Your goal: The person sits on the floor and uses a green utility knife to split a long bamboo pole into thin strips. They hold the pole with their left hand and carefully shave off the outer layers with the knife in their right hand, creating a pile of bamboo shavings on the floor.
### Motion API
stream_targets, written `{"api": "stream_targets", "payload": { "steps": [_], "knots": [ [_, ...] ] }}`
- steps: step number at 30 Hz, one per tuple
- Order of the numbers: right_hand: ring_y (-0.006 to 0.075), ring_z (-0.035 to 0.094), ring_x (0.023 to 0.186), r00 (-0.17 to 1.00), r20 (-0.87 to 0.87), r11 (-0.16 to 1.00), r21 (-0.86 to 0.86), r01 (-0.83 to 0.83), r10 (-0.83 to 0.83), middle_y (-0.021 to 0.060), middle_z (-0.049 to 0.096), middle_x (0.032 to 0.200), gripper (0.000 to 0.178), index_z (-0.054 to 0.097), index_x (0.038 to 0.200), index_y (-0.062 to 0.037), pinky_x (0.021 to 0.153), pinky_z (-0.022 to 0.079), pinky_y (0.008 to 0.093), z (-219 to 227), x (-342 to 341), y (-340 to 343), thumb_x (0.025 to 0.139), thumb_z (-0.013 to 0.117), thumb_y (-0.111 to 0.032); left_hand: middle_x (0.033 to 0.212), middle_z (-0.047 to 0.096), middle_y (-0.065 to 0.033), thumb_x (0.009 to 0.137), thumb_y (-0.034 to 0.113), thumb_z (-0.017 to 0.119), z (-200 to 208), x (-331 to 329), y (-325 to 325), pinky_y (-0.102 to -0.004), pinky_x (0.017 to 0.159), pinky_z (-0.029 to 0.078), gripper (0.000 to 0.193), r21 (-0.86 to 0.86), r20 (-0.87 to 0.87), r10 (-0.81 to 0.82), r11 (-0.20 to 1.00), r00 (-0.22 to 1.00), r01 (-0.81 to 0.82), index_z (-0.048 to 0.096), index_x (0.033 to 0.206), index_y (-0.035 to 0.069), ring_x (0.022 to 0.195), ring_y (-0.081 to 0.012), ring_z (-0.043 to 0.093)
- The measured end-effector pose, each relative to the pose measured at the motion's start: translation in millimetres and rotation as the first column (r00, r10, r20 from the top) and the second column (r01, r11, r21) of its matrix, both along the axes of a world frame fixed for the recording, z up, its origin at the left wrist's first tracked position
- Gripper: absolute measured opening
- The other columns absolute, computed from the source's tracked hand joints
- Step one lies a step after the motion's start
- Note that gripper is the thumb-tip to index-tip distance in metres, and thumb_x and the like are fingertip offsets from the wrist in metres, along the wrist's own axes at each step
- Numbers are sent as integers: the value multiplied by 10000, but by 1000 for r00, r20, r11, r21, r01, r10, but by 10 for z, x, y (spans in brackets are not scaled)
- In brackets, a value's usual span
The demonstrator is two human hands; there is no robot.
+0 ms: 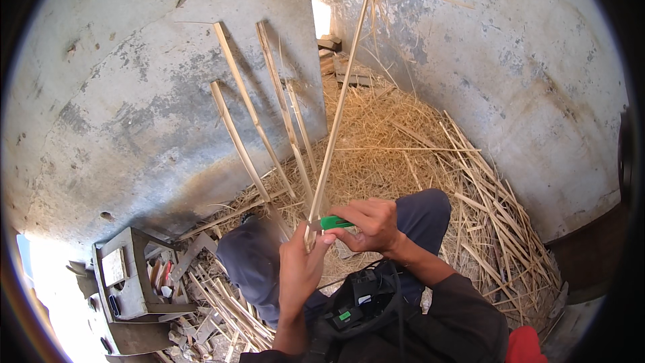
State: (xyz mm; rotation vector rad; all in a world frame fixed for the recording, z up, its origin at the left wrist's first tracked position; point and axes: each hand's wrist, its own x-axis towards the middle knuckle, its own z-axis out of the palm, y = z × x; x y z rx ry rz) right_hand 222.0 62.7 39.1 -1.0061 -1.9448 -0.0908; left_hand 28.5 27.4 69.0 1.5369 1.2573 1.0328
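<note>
My left hand is closed around the lower part of a long pale strip that looks like split bamboo. The strip slants up and away from me, with thin curled shavings hanging at its far end. In my right hand is a green-handled knife, fingers wrapped round the grip. Its short grey blade lies against the strip just above my left fingers. Both hands meet in front of my body, between my bent knees.
Several split poles lean on the left wall. Dry shavings cover the floor ahead, and a heap of loose strips lies along the right wall. At lower left stands a worn wooden box with odds and ends, beside more strips.
</note>
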Motion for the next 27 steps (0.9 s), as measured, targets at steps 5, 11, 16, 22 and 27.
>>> {"api": "stream_targets", "payload": {
  "steps": [5,11,16,22,27],
  "knots": [
    [186,611,526,1000,-2,999,32,12,-12,-11,642,676,360,795,982,-134,496,450,319,-10,4,10,851,847,-465,680,581,-179,1036,253,721,-100,-40,2,-388,591,462,300,-3,-70,-6,1000,997,5,661,1144,-20,582,-249,504],
    [175,606,527,999,8,999,32,33,-33,-18,619,661,372,797,976,-140,495,440,318,-59,8,-1,846,851,-484,678,561,-217,1078,246,640,-105,-49,-22,-446,598,457,279,3,-84,-17,1000,996,17,645,1148,-24,595,-398,564],
    [163,611,533,999,13,998,34,44,-45,-23,601,649,351,795,958,-148,495,440,318,-38,-5,-9,835,863,-469,672,548,-217,1110,233,569,-121,-58,-34,-465,605,448,263,8,-84,-16,1000,996,16,631,1129,-21,603,-408,576],
    [168,597,517,998,-24,996,58,64,-63,-23,599,642,348,793,937,-146,482,432,327,-42,5,21,853,853,-478,684,555,-227,1122,230,533,-101,-46,-61,-486,618,444,267,-12,-105,-7,1000,994,5,616,1112,-23,629,-431,599],
    [176,598,513,998,8,997,49,65,-66,-21,607,646,347,793,933,-142,482,440,327,-11,17,9,856,853,-475,694,558,-233,1118,220,535,-39,-29,-92,-492,626,441,253,-29,-113,11,999,994,-15,616,1110,-20,643,-442,596]
  ]
}}
